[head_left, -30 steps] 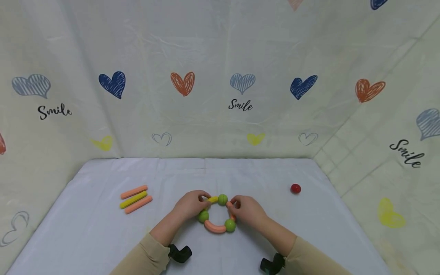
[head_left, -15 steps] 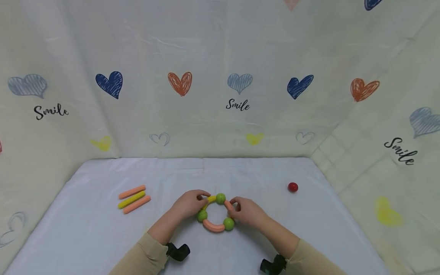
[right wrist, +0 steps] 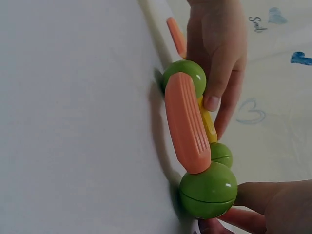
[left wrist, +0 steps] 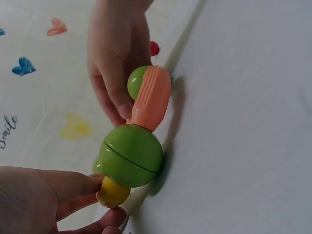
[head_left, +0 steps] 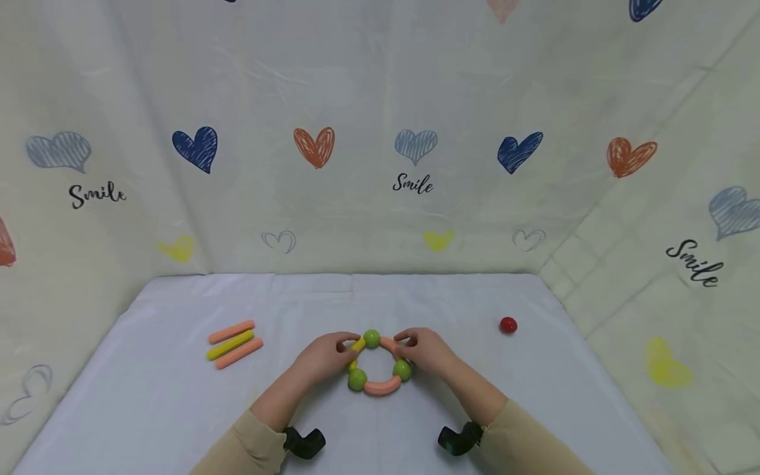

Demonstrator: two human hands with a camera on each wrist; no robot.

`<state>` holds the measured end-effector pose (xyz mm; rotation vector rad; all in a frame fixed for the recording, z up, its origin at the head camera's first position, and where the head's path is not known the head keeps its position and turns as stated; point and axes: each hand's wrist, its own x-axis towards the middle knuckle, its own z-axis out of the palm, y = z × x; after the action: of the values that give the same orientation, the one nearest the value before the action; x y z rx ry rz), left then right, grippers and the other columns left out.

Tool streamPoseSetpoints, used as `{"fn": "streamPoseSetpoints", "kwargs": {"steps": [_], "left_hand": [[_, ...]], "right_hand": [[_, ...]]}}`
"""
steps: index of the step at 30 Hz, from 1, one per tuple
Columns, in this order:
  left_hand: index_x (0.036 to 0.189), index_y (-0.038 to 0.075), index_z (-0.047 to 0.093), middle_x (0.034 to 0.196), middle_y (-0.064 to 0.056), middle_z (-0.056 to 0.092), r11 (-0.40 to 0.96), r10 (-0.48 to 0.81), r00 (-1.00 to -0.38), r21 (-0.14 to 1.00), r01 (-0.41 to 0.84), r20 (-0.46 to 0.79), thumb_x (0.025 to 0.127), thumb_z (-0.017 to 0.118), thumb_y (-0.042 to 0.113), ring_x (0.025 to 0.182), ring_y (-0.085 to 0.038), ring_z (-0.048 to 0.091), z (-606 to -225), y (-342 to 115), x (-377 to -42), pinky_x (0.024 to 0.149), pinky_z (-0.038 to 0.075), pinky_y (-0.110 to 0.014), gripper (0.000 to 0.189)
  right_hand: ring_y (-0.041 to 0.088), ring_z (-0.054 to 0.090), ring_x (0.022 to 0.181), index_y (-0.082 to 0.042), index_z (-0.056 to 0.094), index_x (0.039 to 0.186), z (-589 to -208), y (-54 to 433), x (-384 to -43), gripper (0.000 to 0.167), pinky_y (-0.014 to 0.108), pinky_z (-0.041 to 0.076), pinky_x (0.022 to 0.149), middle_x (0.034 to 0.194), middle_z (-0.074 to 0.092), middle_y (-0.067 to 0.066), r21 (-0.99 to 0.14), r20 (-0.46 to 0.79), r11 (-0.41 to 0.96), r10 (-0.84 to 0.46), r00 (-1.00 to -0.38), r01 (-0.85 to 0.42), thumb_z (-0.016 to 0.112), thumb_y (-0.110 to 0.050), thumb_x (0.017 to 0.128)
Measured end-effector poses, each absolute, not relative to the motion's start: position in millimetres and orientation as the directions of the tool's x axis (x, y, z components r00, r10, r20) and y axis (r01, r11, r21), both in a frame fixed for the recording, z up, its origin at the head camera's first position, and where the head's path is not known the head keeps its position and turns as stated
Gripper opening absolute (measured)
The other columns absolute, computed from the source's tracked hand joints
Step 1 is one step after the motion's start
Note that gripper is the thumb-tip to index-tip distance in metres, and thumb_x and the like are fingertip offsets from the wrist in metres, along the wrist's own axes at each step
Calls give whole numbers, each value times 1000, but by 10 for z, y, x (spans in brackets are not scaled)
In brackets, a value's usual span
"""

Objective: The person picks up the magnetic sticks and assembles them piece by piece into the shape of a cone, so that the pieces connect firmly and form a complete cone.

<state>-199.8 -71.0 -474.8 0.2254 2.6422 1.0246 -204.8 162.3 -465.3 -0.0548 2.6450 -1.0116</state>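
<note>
While left hand (head_left: 324,357), right hand (head_left: 429,350) pinch ring (head_left: 382,388), it lies between.

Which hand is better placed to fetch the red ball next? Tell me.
Likely the right hand: the red ball lies on that side, nearer it, while the left hand grips the ring on its left.

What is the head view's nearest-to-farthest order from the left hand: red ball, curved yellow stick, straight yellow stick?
1. Curved yellow stick: held by the left hand.
2. Straight yellow stick: off to the left.
3. Red ball: over on the right.
</note>
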Motion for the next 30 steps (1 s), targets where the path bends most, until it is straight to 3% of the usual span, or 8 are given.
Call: {"fn": "streamPoseSetpoints", "kwargs": {"steps": [11,20,30], "left_hand": [[132,24,65,103,-1,65,730,231,-946,683,14,-227,94,68,31,86,-16,57,-4763,-711,-1943,77,49,-41,39],[132,24,65,98,0,63,724,229,-948,689,14,-222,94,68,30,82,-16,56,-4776,-708,-1936,74,48,-40,38],[136,24,61,92,3,61,728,256,-949,682,63,-186,96,65,29,75,-14,54,-4789,-713,-1919,66,44,-35,41]], "right_hand": [[15,56,85,-9,76,108,-4716,1678,-2130,23,32,50,75,99,68,0,-706,-311,696,-139,-940,130,73,-21,88],[16,56,81,-11,75,105,-4690,1686,-2136,20,31,48,70,95,66,0,-716,-337,684,-167,-927,137,73,-21,89],[15,54,69,-13,72,102,-4667,1677,-2152,17,27,42,61,79,64,-1,-734,-370,657,-170,-913,175,74,-21,87]]}}
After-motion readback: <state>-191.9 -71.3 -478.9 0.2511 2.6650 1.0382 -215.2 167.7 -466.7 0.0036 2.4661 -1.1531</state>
